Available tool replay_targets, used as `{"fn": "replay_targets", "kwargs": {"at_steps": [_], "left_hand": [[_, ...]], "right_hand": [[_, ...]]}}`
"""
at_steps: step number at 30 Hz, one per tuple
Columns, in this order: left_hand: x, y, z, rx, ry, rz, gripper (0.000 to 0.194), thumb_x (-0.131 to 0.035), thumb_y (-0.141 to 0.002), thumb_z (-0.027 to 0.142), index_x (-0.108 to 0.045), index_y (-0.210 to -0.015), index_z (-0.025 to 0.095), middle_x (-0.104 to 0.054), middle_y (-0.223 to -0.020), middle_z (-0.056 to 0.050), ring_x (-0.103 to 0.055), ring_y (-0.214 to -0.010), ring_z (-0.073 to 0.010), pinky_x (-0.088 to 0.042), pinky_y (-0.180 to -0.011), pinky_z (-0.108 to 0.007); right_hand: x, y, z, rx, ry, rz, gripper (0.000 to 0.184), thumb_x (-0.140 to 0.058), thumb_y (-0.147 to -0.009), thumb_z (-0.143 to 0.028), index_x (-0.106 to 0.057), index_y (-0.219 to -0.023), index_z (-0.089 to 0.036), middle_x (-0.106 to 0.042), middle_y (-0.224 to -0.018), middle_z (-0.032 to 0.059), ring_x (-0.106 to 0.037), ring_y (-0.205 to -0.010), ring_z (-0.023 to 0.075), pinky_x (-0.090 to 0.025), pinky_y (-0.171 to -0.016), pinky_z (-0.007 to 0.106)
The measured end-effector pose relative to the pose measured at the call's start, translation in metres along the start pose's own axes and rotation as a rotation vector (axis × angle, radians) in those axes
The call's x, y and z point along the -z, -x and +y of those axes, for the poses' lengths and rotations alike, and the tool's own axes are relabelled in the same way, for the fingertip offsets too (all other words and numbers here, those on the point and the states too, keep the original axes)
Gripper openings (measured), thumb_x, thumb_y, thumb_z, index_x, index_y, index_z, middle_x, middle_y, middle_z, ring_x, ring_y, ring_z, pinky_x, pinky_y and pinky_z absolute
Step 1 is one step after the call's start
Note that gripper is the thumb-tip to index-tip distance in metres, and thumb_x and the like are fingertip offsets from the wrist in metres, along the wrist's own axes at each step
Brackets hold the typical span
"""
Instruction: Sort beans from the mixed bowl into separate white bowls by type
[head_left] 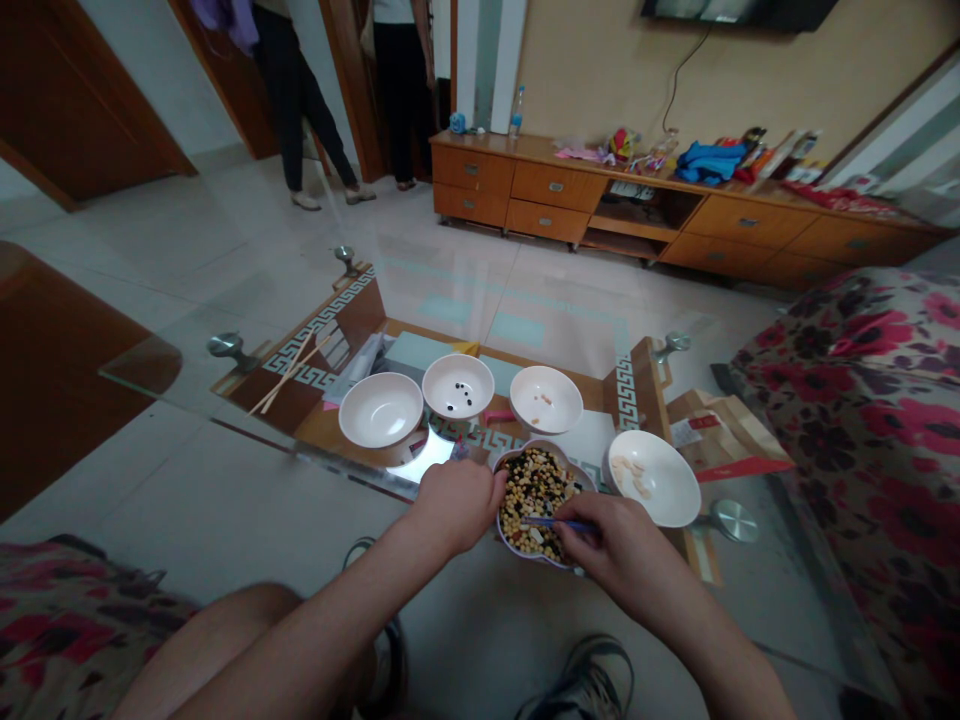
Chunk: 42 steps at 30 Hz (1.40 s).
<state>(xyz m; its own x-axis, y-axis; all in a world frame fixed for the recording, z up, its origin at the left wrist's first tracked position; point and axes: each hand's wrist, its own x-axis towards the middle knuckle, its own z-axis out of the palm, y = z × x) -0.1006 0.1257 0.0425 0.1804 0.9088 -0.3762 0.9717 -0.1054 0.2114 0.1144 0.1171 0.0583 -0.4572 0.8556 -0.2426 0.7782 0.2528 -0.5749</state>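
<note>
Here, the right hand (615,555) holds a blue tool (559,524) over beans (534,495).

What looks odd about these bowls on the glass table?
Nothing looks spilled or broken, but the bowls are strikingly uneven: the scalloped bowl is heaped with mixed beans, while three white bowls hold only a few pieces each, and a fourth white bowl looks bare.

**Setting: residential living room.**
Indicators were a floral sofa (840,430), a glass-top coffee table (465,290), a wooden drawer console (600,190), a wall-mounted television (739,10), and a tiled floor (187,480).
</note>
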Motion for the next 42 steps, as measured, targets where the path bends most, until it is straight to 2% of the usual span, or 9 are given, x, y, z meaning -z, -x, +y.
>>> {"fn": "replay_targets", "kwargs": {"at_steps": [7, 21, 31, 37, 42], "left_hand": [[0.001, 0.000, 0.000, 0.002, 0.003, -0.011, 0.062, -0.024, -0.105, 0.044, -0.078, -0.097, 0.014, -0.077, -0.093, -0.020, -0.075, -0.087, -0.0350, -0.058, -0.076, -0.051], [0.001, 0.001, 0.000, 0.008, 0.012, -0.010, 0.063, -0.024, -0.104, 0.045, -0.077, -0.096, 0.015, -0.076, -0.091, -0.019, -0.074, -0.087, -0.0339, -0.057, -0.076, -0.048], [0.001, 0.000, 0.001, 0.010, -0.008, -0.009, 0.062, -0.024, -0.105, 0.045, -0.077, -0.096, 0.014, -0.076, -0.092, -0.019, -0.074, -0.087, -0.0327, -0.057, -0.075, -0.046], [0.002, 0.001, 0.001, 0.012, 0.009, -0.025, 0.062, -0.023, -0.104, 0.045, -0.077, -0.096, 0.014, -0.076, -0.092, -0.019, -0.074, -0.087, -0.0338, -0.057, -0.075, -0.047], [0.001, -0.001, 0.000, 0.009, 0.012, -0.019, 0.063, -0.022, -0.105, 0.045, -0.077, -0.096, 0.015, -0.076, -0.092, -0.019, -0.074, -0.086, -0.0341, -0.057, -0.075, -0.048]], "right_hand": [[0.001, 0.001, 0.000, -0.002, 0.014, 0.017, 0.022, -0.055, -0.089, -0.024, -0.077, -0.089, -0.021, -0.074, -0.077, 0.0042, -0.064, -0.067, 0.0176, -0.039, -0.061, 0.029], [-0.001, 0.000, 0.000, 0.011, 0.028, -0.012, 0.019, -0.056, -0.088, -0.022, -0.075, -0.082, -0.021, -0.071, -0.073, 0.0034, -0.062, -0.065, 0.0165, -0.037, -0.059, 0.027], [0.003, 0.002, -0.001, 0.014, -0.017, 0.023, 0.023, -0.055, -0.089, -0.025, -0.078, -0.087, -0.022, -0.076, -0.079, 0.0055, -0.066, -0.068, 0.0183, -0.044, -0.062, 0.029], [0.011, 0.000, 0.000, 0.042, -0.057, 0.171, 0.026, -0.055, -0.091, -0.033, -0.079, -0.090, -0.022, -0.078, -0.079, 0.0060, -0.068, -0.065, 0.0187, -0.047, -0.059, 0.029], [0.013, -0.008, 0.009, 0.033, -0.031, 0.463, 0.028, -0.058, -0.092, -0.040, -0.080, -0.090, -0.023, -0.078, -0.078, 0.0054, -0.069, -0.065, 0.0197, -0.049, -0.061, 0.030]]}}
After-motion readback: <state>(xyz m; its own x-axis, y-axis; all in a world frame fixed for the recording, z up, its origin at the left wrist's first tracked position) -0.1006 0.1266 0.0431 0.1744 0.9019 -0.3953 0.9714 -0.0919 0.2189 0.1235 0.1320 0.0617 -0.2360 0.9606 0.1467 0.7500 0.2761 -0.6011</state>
